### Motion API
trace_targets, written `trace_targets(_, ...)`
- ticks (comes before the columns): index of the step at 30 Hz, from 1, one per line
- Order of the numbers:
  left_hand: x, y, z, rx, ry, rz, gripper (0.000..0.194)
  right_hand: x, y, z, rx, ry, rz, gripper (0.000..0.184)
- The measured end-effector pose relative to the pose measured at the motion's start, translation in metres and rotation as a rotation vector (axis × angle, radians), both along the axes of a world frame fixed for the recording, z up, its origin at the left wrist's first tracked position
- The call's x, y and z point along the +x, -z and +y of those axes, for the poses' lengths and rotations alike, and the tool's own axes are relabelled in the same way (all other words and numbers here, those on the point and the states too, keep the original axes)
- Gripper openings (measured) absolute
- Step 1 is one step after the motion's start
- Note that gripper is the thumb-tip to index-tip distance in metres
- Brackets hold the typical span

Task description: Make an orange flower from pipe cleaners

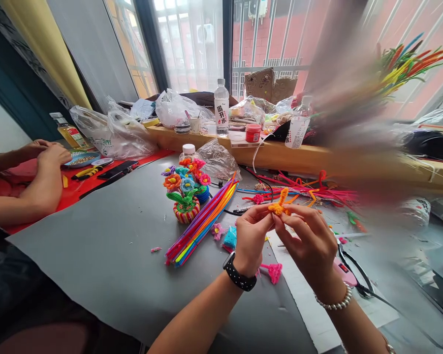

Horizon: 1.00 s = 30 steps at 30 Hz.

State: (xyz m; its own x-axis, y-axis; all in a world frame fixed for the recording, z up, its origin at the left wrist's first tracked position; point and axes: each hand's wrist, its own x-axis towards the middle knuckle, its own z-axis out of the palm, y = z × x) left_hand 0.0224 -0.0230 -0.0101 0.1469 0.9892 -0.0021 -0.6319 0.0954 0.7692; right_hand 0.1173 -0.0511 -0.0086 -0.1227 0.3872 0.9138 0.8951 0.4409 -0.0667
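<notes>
"Orange fuzzy piece [278,209], held up above the counter [125,275]: how would you expect it to handle?"

"Light and soft, I'd judge, with a wire core that bends easily. Hardly slippery, and more likely to lose its shape than break."

"And the grip?"

"Left hand [249,241] and right hand [310,238] both pinch it between fingertips, low on its bunched base, one stalk poking upward. That base seems the right place to hold; pressing on the stalk would probably fold it."

"What can't you make out?"

"Its underside, behind the fingertips. Next, the pink flower [275,273] shows its head, but its stem runs behind the left wrist; the blue packet [229,238] is partly covered by that hand. Farther off, the pink stems [339,195] overlap too much to count. On the right, a blurred shape [376,147], perhaps something moving, swallows the lower end of the bundle of coloured stems [409,66]"
</notes>
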Motion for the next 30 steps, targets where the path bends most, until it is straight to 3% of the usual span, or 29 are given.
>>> trace_targets(5, -0.001, 0.0, 0.001, 0.016, 0.003, -0.006, 0.013, -0.003, -0.003, 0.0, -0.055, -0.058, 0.177, 0.011)
trace_targets(11, -0.002, -0.004, 0.001, 0.042, 0.04, -0.021, 0.016, -0.005, -0.01, -0.004, -0.269, -0.182, 0.569, 0.015)
trace_targets(16, -0.002, -0.003, 0.001, 0.039, 0.049, -0.033, 0.015, -0.001, -0.017, -0.006, -0.39, -0.286, 0.68, 0.004)
trace_targets(24, -0.001, -0.002, 0.001, 0.068, 0.079, -0.062, 0.014, 0.015, -0.023, -0.001, -0.601, -0.44, 0.981, 0.015)
trace_targets(30, -0.004, -0.005, 0.002, -0.001, 0.208, -0.106, 0.016, 0.031, -0.024, 0.002, -0.675, -0.545, 0.755, 0.012)
